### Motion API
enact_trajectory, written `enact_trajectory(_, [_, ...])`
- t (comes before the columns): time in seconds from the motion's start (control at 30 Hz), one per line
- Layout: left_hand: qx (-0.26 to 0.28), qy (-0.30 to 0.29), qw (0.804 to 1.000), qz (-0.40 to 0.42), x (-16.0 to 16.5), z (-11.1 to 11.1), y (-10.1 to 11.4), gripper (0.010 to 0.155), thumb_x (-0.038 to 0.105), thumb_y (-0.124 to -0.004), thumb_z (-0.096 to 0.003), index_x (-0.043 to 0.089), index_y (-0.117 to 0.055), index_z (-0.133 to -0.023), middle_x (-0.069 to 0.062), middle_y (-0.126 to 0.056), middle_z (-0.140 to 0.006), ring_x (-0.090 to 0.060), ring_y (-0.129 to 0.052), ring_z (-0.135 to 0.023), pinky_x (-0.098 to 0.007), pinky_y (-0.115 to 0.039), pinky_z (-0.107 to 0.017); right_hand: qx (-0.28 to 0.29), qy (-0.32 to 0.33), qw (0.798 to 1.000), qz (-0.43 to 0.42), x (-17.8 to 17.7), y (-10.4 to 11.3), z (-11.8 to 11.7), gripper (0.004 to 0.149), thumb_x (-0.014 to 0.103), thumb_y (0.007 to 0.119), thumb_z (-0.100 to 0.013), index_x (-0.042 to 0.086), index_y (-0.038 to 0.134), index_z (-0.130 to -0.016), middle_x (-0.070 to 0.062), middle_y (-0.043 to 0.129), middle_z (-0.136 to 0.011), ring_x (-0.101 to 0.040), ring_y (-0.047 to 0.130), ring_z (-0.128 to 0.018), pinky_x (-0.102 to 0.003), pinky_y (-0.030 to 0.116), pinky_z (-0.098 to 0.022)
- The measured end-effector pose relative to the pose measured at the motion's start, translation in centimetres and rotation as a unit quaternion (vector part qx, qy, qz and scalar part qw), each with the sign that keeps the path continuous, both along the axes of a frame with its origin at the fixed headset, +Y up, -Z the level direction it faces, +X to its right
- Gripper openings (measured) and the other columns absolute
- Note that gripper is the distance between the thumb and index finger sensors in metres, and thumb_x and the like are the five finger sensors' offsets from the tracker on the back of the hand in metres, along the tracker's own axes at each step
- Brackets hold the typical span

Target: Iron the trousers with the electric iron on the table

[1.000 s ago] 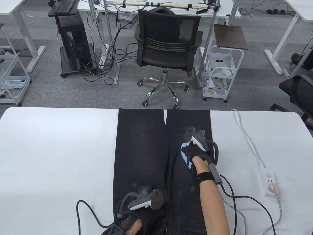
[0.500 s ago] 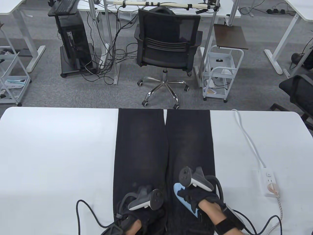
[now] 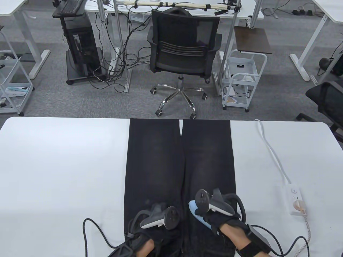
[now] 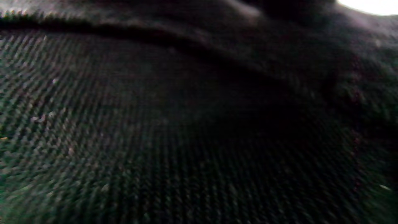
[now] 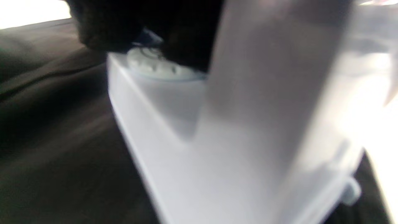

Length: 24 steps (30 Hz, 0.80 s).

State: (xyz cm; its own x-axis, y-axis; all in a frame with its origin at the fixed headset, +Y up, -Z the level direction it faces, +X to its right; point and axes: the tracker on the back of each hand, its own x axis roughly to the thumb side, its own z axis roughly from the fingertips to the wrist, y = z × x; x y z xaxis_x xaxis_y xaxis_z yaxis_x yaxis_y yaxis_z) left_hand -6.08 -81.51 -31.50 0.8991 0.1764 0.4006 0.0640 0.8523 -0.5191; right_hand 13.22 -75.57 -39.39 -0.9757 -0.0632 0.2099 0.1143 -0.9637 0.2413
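Right hand runs the iron over the right trouser leg while the left hand pins the cloth near the waist.

Nearest, the left hand (image 3: 158,235) rests flat on the black denim trousers (image 3: 155,166) at the near edge of the white surface (image 3: 59,166); its fingers are hidden under the tracker, so I cannot tell how far they spread, and the left wrist view shows only dark weave close up. Just right of it, the right hand (image 3: 222,216) grips the handle of the pale blue and white electric iron (image 3: 197,212), fingers wrapped around it, soleplate on the near part of the right leg. To do this stroke well, I judge: keep the soleplate flat and gliding, follow the leg toward the far hems, hold the cloth taut, and keep the braided cord (image 3: 305,227) clear. Farther right lies the white power strip (image 3: 294,198).
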Motion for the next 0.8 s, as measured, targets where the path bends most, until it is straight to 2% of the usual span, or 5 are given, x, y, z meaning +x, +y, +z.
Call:
enact_trajectory(0.2, [-0.008,-0.005,1.0,-0.001,0.0,-0.1,0.0,0.097,0.058,-0.068,-0.0567,0.006,-0.014,-0.118,-0.032,-0.001,-0.116,-0.064,-0.007,-0.1,-0.079,-0.027,-0.069,0.027,-0.081,0.996,0.024,1.0,-0.1,-10.3,0.06,0.053,0.072,-0.046,0.008,0.066,-0.085,0.008,0.088,-0.051,-0.01,0.097,-0.032,-0.041,0.089,-0.032])
enact_trajectory(0.27, [-0.008,-0.005,1.0,0.0,0.0,-0.1,0.0,0.097,0.058,-0.068,-0.0566,0.006,-0.015,-0.118,-0.032,-0.001,-0.116,-0.064,-0.007,-0.1,-0.078,-0.027,-0.069,0.025,-0.128,0.991,0.017,1.6,-0.1,-12.7,0.061,0.053,0.073,-0.046,0.008,0.066,-0.085,0.008,0.088,-0.051,-0.01,0.097,-0.032,-0.042,0.089,-0.032])
enact_trajectory(0.37, [-0.008,-0.003,1.0,0.0,0.0,-0.1,0.0,0.097,0.059,-0.068,-0.0567,0.006,-0.015,-0.118,-0.032,-0.001,-0.116,-0.064,-0.007,-0.1,-0.078,-0.027,-0.069,0.02,-0.167,0.986,0.012,2.0,0.0,-14.5,0.06,0.052,0.073,-0.045,0.008,0.065,-0.086,0.007,0.088,-0.052,-0.01,0.096,-0.031,-0.041,0.088,-0.031])
enact_trajectory(0.57, [-0.01,0.0,1.0,0.002,-0.1,-0.1,0.0,0.097,0.059,-0.068,-0.0567,0.006,-0.015,-0.118,-0.032,0.0,-0.116,-0.064,-0.007,-0.1,-0.078,-0.026,-0.069,-0.012,-0.167,0.986,-0.008,2.2,0.0,-13.4,0.059,0.052,0.074,-0.047,0.007,0.064,-0.084,0.008,0.087,-0.049,-0.007,0.095,-0.027,-0.038,0.089,-0.028])
enact_trajectory(0.8, [-0.011,0.002,1.0,0.002,-0.1,-0.1,0.0,0.097,0.059,-0.068,-0.0566,0.007,-0.015,-0.118,-0.031,0.0,-0.116,-0.063,-0.006,-0.101,-0.078,-0.026,-0.069,-0.055,-0.113,0.992,-0.015,1.1,-0.1,-7.9,0.058,0.049,0.073,-0.049,0.004,0.061,-0.084,0.007,0.087,-0.049,-0.007,0.095,-0.026,-0.038,0.09,-0.028])
